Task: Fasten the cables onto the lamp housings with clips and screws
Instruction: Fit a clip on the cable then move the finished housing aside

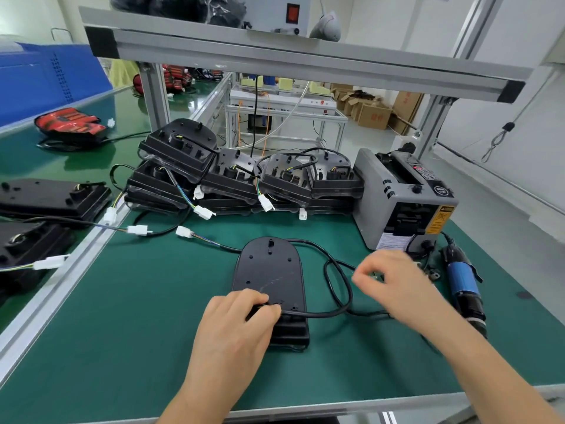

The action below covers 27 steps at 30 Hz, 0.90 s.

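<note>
A black lamp housing (pixel 270 270) lies back-up on the green mat in front of me. Its black cable (pixel 337 280) loops off to the right and ends in a white connector (pixel 184 231) at the left. My left hand (pixel 241 319) presses on the housing's near end, fingers pinched around the cable where it leaves the housing. My right hand (pixel 394 283) hovers blurred to the right of the housing above the cable loop, thumb and forefinger pinched together; whether a small part sits between them is not visible.
A blue electric screwdriver (pixel 463 286) lies at the right. A grey tape dispenser (pixel 403 197) stands behind it. Stacked black housings (pixel 244 175) with dangling connectors line the back. More housings (pixel 52 197) and a red lamp (pixel 68 122) sit on the left conveyor.
</note>
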Motion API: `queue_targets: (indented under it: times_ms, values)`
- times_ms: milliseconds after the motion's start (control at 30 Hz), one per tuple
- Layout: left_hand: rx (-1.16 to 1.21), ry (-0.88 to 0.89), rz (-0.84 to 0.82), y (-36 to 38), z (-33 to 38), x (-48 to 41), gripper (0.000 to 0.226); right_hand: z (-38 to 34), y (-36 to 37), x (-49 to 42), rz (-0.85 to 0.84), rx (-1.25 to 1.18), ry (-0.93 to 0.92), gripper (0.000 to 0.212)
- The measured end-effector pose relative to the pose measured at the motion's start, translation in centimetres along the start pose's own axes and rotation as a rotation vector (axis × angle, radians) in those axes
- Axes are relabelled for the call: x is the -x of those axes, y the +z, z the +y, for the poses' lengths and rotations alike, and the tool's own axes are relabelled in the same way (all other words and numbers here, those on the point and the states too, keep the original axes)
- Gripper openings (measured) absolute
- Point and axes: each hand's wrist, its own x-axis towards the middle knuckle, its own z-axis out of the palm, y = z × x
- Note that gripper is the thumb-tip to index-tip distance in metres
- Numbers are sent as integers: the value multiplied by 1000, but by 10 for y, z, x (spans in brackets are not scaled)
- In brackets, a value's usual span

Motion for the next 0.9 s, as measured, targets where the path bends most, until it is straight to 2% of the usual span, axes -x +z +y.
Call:
queue_targets:
  times_ms: [100,200,267,300,400,600,800,900]
  values:
    - [-14,15,28,0,0,-2,11,-39,13,1,-269,-203,-65,22]
    - [-18,29,39,-2,-1,-3,6,-58,21,-8,-389,-205,-124,20]
    - [-6,47,41,-3,-1,-4,7,-65,24,-15,-450,-170,-146,14]
    - [-2,55,44,-3,-1,-4,10,-68,25,-17,-475,-147,-150,17]
    - [8,70,56,-3,-1,-5,14,-72,27,-24,-517,-111,-148,26]
    - [31,87,79,0,-1,-4,9,-74,26,-33,-589,-113,-53,13]
    - [44,76,52,0,-1,-4,13,-80,23,-43,-645,-77,-29,16]
    - [46,66,39,-1,0,-4,8,-80,25,-45,-654,-78,-8,16]
